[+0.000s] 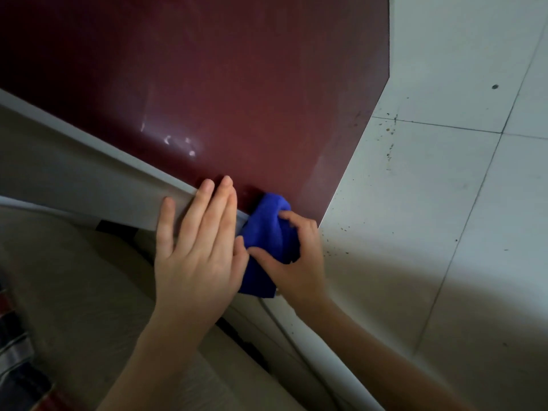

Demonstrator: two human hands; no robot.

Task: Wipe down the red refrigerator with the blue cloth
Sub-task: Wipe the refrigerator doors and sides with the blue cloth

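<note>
The red refrigerator (207, 84) fills the upper left of the head view as a dark red glossy panel with faint smears and a pale grey edge strip along its lower side. My right hand (296, 256) bunches the blue cloth (267, 232) and presses it against the panel's lower corner, by the grey strip. My left hand (195, 247) lies flat with fingers spread over the grey strip, fingertips touching the red panel, right beside the cloth. Part of the cloth is hidden under my right palm.
White floor tiles (444, 188) with dark specks and grout lines lie to the right of the fridge. A beige surface (74, 277) sits at the lower left, with dark striped objects (14, 351) at the left edge.
</note>
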